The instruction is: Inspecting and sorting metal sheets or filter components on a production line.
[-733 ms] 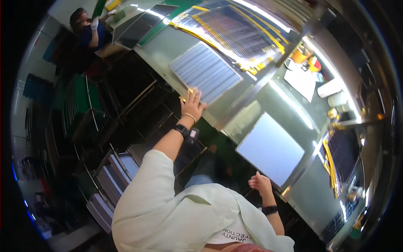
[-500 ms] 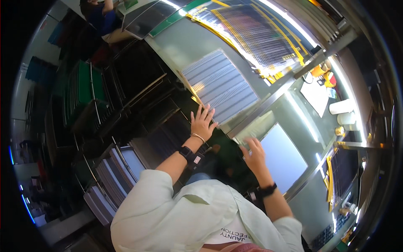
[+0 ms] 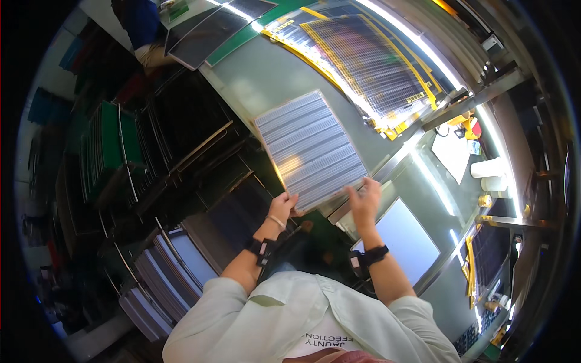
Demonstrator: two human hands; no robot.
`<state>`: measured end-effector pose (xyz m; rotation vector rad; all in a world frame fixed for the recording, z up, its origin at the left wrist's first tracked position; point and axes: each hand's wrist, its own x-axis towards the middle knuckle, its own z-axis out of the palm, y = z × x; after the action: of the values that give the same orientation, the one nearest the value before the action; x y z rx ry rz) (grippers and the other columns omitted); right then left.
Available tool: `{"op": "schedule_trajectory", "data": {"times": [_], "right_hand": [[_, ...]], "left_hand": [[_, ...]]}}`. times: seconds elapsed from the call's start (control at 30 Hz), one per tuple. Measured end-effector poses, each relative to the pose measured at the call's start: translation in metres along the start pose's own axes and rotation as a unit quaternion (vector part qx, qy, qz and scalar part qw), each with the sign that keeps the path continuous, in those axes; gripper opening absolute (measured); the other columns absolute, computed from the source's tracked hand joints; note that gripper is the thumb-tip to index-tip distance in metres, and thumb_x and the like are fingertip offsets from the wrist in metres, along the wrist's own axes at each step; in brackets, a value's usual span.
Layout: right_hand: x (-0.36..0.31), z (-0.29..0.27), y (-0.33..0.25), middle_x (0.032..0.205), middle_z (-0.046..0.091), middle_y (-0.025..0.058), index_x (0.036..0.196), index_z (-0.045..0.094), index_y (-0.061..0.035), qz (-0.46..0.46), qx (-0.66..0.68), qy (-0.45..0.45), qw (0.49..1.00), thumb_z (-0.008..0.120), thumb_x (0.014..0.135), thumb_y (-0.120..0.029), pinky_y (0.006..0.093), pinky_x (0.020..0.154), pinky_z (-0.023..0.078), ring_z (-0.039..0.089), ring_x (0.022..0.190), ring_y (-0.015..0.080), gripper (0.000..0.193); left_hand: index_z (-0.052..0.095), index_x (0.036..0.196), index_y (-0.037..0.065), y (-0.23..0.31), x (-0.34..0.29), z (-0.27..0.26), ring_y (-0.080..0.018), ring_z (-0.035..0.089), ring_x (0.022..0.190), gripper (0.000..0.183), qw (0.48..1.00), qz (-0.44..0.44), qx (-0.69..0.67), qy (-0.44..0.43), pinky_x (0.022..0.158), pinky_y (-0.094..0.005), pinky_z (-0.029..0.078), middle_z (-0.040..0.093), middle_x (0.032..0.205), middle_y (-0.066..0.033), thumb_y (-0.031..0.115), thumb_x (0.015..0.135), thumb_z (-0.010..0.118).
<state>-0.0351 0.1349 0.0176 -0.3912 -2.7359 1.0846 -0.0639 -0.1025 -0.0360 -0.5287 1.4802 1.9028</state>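
A flat light grey-blue panel (image 3: 311,148) with bands of fine printed pattern lies slanted on the grey-green bench, its near edge toward me. My left hand (image 3: 283,207) is closed on the near left corner, thumb on top and fingers partly hidden beneath. By the near right corner is my right hand (image 3: 365,204), thumb and fingers apart and slightly blurred; whether the fingertips touch the edge is hard to tell. A plain pale blue-white sheet (image 3: 404,242) lies on the bench to the right, partly behind my right forearm.
Yellow-edged patterned films (image 3: 369,57) lie at the far side. Racks of upright boards (image 3: 172,254) and green panels (image 3: 109,151) stand at left. White rolls (image 3: 489,169) and a paper sheet (image 3: 452,154) lie at right. Another person (image 3: 142,27) is at the far left.
The patterned panel has come nearer to me. My left hand has gone from spread fingers to a grip on its corner. My right hand has risen toward its right corner.
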Motion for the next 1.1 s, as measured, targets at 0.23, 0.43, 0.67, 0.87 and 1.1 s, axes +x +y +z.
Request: {"op": "schedule_trajectory", "data": {"times": [0.23, 0.43, 0.67, 0.87, 1.1], "right_hand": [[0.021, -0.041, -0.034, 0.096, 0.059, 0.0042, 0.102, 0.055, -0.0010, 0.183, 0.649, 0.015, 0.738, 0.059, 0.087, -0.017, 0.0234, 0.067, 0.043, 0.054, 0.084, 0.0085, 0.023], [0.019, -0.083, -0.124, 0.099, 0.062, 0.0063, 0.096, 0.059, -0.0022, -0.223, 0.119, 0.043, 0.966, 0.060, 0.077, -0.008, 0.0277, 0.056, 0.048, 0.062, 0.076, 0.0195, 0.020], [-0.029, 0.004, -0.081, 0.118, 0.052, 0.0078, 0.109, 0.053, -0.0069, -0.436, -0.110, -0.137, 0.883, 0.066, 0.069, -0.025, 0.0350, 0.087, 0.045, 0.050, 0.108, 0.0276, 0.045], [-0.035, 0.018, -0.081, 0.118, 0.051, 0.0089, 0.098, 0.053, -0.0062, -0.406, -0.072, -0.171, 0.895, 0.067, 0.067, -0.036, 0.0364, 0.083, 0.047, 0.051, 0.104, 0.0305, 0.045], [-0.034, 0.029, -0.074, 0.115, 0.053, 0.0110, 0.093, 0.053, -0.0039, -0.447, -0.123, -0.171, 0.869, 0.062, 0.075, -0.028, 0.0362, 0.068, 0.052, 0.054, 0.101, 0.0311, 0.031]], "left_hand": [[0.054, 0.100, 0.001, 0.013, -0.034, 0.027, -0.0158, 0.062, 0.075, 0.023, 0.993, 0.035, -0.091, -0.074, 0.067, -0.0310, 0.056, 0.061, 0.088, -0.0061, 0.022, 0.090, 0.053], [0.039, 0.128, 0.005, 0.059, -0.013, 0.033, -0.0272, 0.052, 0.108, 0.063, 0.982, 0.103, -0.117, -0.106, 0.090, -0.0446, 0.044, 0.049, 0.124, -0.0134, 0.054, 0.088, 0.040], [0.030, 0.135, 0.007, 0.058, -0.031, 0.033, -0.0317, 0.040, 0.120, 0.090, 0.904, 0.058, -0.409, -0.108, 0.100, -0.0455, 0.031, 0.037, 0.136, -0.0131, 0.075, 0.077, 0.025], [0.031, 0.135, 0.008, 0.034, -0.025, 0.023, -0.0321, 0.041, 0.118, 0.089, 0.889, 0.077, -0.428, -0.145, 0.099, -0.0444, 0.033, 0.039, 0.135, -0.0125, 0.075, 0.078, 0.024], [0.030, 0.136, 0.008, 0.039, -0.025, 0.021, -0.0325, 0.041, 0.118, 0.092, 0.903, 0.081, -0.404, -0.124, 0.099, -0.0450, 0.033, 0.038, 0.135, -0.0130, 0.077, 0.076, 0.021]]}}
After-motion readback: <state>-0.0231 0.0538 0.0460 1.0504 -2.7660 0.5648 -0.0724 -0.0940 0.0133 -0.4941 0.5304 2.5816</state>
